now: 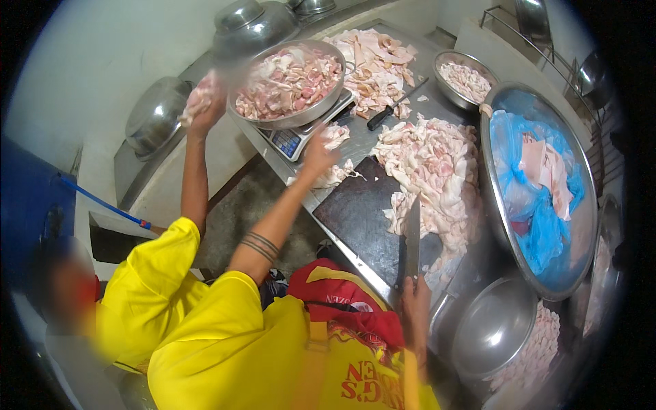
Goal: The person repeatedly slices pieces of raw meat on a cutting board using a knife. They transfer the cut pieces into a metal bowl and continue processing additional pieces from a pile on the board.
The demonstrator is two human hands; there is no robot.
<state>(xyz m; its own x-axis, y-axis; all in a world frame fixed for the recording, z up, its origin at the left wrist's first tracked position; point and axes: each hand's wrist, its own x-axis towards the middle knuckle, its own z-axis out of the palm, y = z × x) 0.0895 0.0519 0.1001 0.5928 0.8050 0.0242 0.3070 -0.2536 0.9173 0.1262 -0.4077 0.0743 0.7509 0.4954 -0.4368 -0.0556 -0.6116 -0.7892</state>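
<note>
The right hand (415,301) grips a long, broad grey steel knife (413,236), its blade above the black rectangular cutting board (355,205) beside heaped pinkish-white meat (437,160); the left hand (320,158), blurred, its grip impossible to tell, is near a grey scale (288,142) bearing a round steel bowl (287,123)

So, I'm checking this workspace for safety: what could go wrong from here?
The right hand holds a bare knife over the black board, so a slip might cut someone. The heaped bowl overhangs the scale and could tip or spill. Pale scraps lie near the table's edge and may slide off.
</note>
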